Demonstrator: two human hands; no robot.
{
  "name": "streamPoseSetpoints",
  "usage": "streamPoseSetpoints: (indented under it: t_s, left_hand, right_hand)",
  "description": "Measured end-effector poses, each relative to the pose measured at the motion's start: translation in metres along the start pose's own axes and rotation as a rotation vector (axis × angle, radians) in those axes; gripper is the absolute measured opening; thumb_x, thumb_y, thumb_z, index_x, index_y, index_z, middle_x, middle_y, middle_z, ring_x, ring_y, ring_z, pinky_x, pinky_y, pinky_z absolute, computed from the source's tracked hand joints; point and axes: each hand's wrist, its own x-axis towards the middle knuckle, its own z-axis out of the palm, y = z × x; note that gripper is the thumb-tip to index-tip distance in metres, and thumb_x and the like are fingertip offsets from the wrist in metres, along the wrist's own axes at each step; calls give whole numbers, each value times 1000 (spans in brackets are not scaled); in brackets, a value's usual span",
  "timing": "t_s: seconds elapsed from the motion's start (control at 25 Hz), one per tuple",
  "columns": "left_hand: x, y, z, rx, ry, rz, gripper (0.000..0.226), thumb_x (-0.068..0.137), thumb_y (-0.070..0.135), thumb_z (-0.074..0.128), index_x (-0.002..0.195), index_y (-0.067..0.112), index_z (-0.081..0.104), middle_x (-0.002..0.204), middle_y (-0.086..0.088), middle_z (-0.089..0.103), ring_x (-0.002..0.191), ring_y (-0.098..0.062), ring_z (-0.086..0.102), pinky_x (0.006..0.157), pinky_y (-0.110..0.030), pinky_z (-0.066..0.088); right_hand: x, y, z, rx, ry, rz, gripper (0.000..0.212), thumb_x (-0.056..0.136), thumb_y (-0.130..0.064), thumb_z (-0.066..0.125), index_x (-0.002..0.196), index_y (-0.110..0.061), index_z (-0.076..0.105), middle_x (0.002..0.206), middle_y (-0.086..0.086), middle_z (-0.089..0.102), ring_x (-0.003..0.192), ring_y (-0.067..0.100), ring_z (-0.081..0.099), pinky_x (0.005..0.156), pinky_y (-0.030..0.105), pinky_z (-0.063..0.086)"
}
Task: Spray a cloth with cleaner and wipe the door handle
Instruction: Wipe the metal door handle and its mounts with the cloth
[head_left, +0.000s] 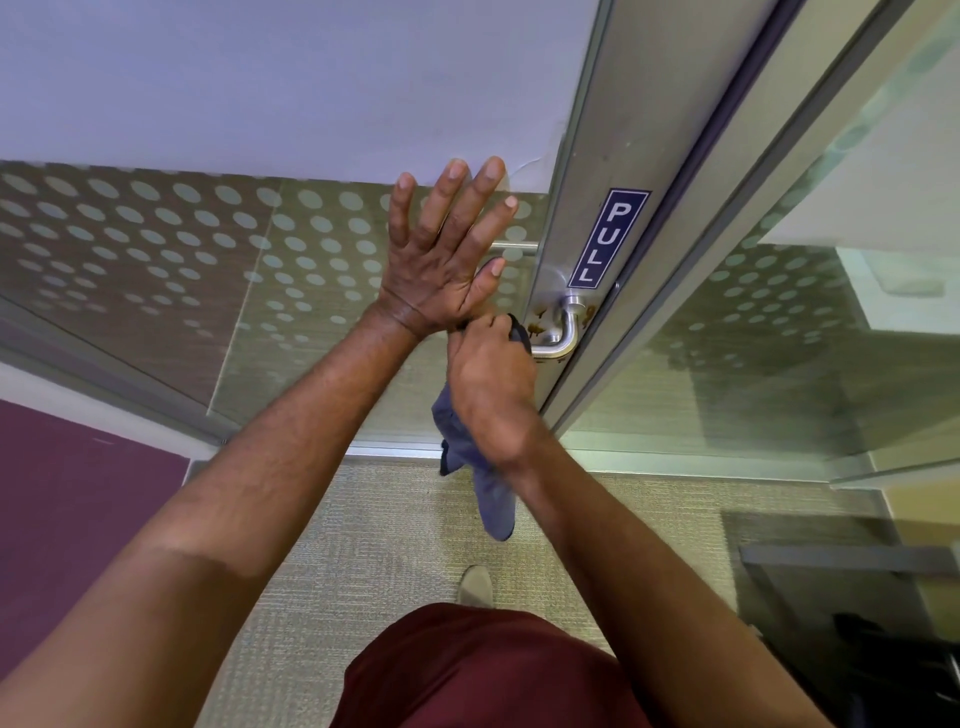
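A silver lever door handle (563, 332) sticks out from the metal door frame, with brown stains on the plate around its base. My right hand (491, 384) is closed on a grey-blue cloth (485, 467), pressing it around the handle's left end; the rest of the cloth hangs down below my wrist. My left hand (449, 249) lies flat against the glass door with its fingers spread, just left of the handle. No spray bottle is in view.
A blue PULL sign (608, 239) sits on the frame above the handle. The glass door (182, 244) has a dotted frosted band. Another glass panel (779, 338) stands to the right. Beige carpet (363, 545) lies underfoot, with my shoe (475, 584) on it.
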Motion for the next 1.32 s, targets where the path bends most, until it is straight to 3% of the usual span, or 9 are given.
streamPoseSetpoints:
  t_s: [0.12, 0.24, 0.52, 0.68, 0.84, 0.96, 1.04, 1.16, 1.32]
  left_hand:
    - [-1, 0, 1, 4, 0, -6, 58, 104, 45, 34, 157, 20, 36, 176, 2, -2, 162, -19, -4, 130, -51, -7]
    - [-2, 0, 3, -4, 6, -11, 58, 105, 44, 35, 157, 21, 36, 176, 2, 1, 163, -20, -3, 130, -51, -7]
    - [-1, 2, 0, -21, -7, -19, 55, 106, 42, 34, 156, 20, 38, 176, 3, -1, 162, -18, -5, 130, -50, -8]
    - [0, 0, -3, -9, -30, -18, 54, 106, 42, 35, 156, 19, 38, 173, -3, 17, 162, -18, -7, 129, -50, -8]
    - [0, 1, -4, 2, -26, -18, 55, 105, 41, 38, 155, 19, 39, 162, -10, 31, 162, -19, -6, 128, -51, -6]
    - [0, 0, -3, 6, -26, -13, 55, 105, 42, 36, 156, 19, 38, 162, -10, 32, 162, -19, -7, 128, -51, -5]
    - [0, 0, -3, 13, -30, -8, 55, 106, 42, 36, 155, 19, 38, 162, -10, 32, 162, -19, -7, 128, -51, -6]
    - [-1, 0, -3, 18, -31, -8, 55, 106, 43, 35, 155, 19, 38, 161, -10, 32, 162, -18, -9, 128, -51, -7]
    - [-1, -1, -2, 19, -23, -9, 55, 105, 43, 35, 154, 19, 39, 163, -7, 31, 162, -18, -8, 128, -51, -6]
  right_hand:
    - [-23, -1, 14, -52, 175, -20, 34, 110, -40, 44, 124, -12, 56, 114, 6, 57, 66, 9, 57, 42, 24, 44]
    - [-29, 12, 22, -31, 221, -106, 37, 105, -23, 54, 141, -14, 50, 139, 8, 55, 61, 11, 62, 43, 25, 49]
    - [-25, 13, 5, -184, 105, -296, 59, 91, 8, 14, 140, -5, 43, 168, 22, 20, 53, 22, 65, 44, 32, 56]
    - [-21, 11, -1, -295, 36, -348, 40, 98, -4, 48, 137, -7, 48, 171, 24, 10, 55, 17, 69, 38, 26, 44]
    - [-19, 12, -2, -249, 17, -315, 43, 95, -3, 49, 138, -8, 47, 164, 28, 23, 56, 19, 67, 43, 29, 53]
    - [-17, 9, -1, -157, 2, -188, 58, 92, -8, 61, 146, -19, 42, 131, 23, 52, 62, 20, 60, 44, 29, 48]
    - [-10, 4, -3, -53, -47, -94, 54, 95, -18, 68, 144, -24, 46, 113, 15, 56, 76, 24, 63, 49, 33, 43]
    - [8, -1, -5, 49, -146, 29, 26, 107, -35, 53, 126, -20, 61, 111, 10, 59, 89, 25, 67, 59, 35, 44]
    - [9, 1, 0, 59, -92, 18, 31, 110, -35, 41, 124, -16, 61, 111, 6, 63, 88, 23, 66, 51, 31, 30]
